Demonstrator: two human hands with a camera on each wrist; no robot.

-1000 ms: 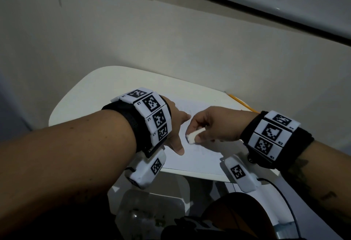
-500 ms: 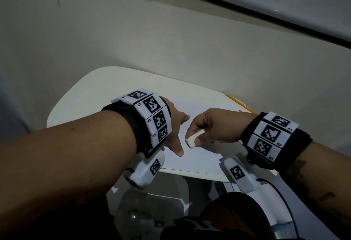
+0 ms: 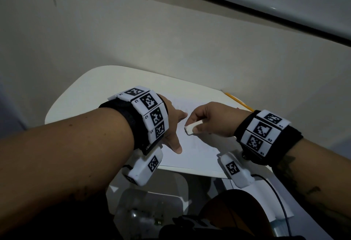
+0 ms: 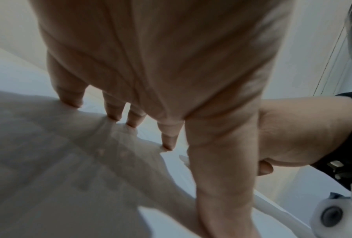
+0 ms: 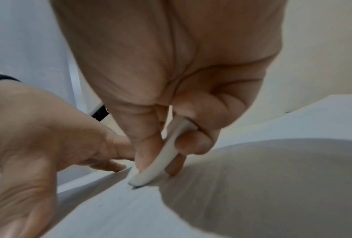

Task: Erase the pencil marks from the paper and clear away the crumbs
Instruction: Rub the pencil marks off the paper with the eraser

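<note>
A white sheet of paper (image 3: pixel 191 156) lies on a small white table (image 3: pixel 89 89). My right hand (image 3: pixel 209 120) pinches a white eraser (image 3: pixel 190 128) between thumb and fingers, its tip touching the paper (image 5: pixel 114 207); the right wrist view shows the eraser (image 5: pixel 161 162) over a small dark mark. My left hand (image 3: pixel 173 125) lies spread on the sheet's left part, fingers straight. In the left wrist view its fingertips (image 4: pixel 168 145) press the paper (image 4: pixel 49 161). Faint pencil marks (image 3: pixel 197 143) show below the eraser.
A yellow pencil (image 3: pixel 238 101) lies at the table's far right edge, close to the wall. The wall stands right behind the table. Below the near edge sit a white stool or shelf and dark clutter. A cable hangs from my right wrist camera.
The eraser in my right hand has slid slightly left and away across the paper. My left hand has stayed in place.
</note>
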